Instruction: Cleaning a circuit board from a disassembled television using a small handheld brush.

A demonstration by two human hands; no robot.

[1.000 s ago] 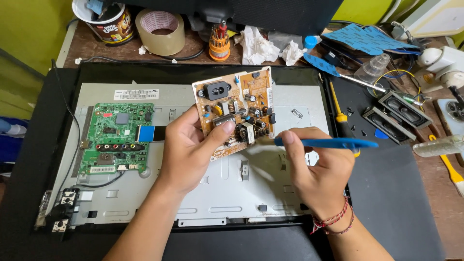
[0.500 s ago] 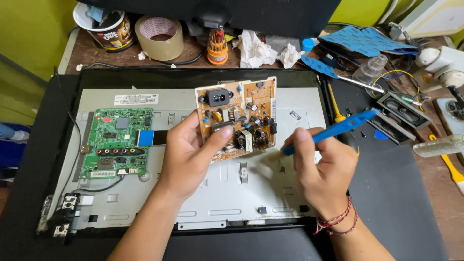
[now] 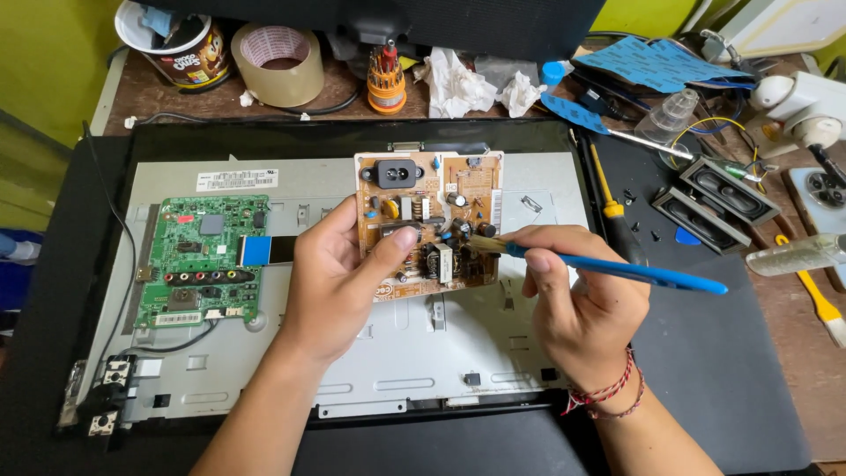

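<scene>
My left hand (image 3: 339,282) holds a tan power circuit board (image 3: 430,220) tilted up above the metal back panel (image 3: 397,353) of an opened flat screen. Its thumb presses on the board's face and the fingers sit behind it. My right hand (image 3: 573,304) grips a blue-handled brush (image 3: 617,269), and the bristles rest on the components at the board's right middle. A green main board (image 3: 204,260) with a blue ribbon connector is mounted on the panel to the left.
Along the back of the desk stand a cup (image 3: 176,44), a tape roll (image 3: 280,60), an orange screwdriver-bit holder (image 3: 386,79) and crumpled tissues (image 3: 458,84). A yellow-handled screwdriver (image 3: 608,207), two small speakers (image 3: 714,198), loose screws and a second brush (image 3: 820,304) lie at the right.
The brush has swung from pointing up to the right to nearly level, and its bristles have come onto the board. My left hand keeps holding the board in about the same place.
</scene>
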